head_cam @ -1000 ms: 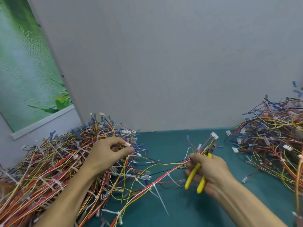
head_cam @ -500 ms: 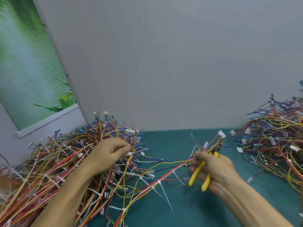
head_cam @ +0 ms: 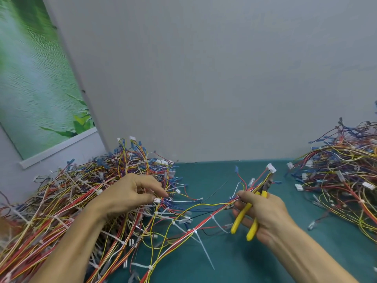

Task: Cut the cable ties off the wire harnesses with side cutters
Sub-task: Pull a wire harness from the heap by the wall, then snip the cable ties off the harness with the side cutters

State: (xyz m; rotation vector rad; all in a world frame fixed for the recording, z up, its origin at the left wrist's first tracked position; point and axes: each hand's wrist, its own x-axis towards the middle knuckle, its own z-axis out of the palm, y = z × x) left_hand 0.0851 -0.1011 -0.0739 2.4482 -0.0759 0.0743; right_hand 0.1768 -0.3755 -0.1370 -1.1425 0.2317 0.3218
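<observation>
Harness pile (head_cam: 61, 211) left, second pile (head_cam: 346, 180) right, mat (head_cam: 206, 176) beneath.

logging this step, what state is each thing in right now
left hand: fingers curled, pinching wires in the left pile
right hand: grips the side cutters and one end of the held harness
side cutters: in hand, tip pointing away, not on a tie
held harness: one end lifted, the rest trailing to the table
cable ties: uncut, tails sticking out
left pile: tangled, ties on
right pile: heaped, untouched
</observation>
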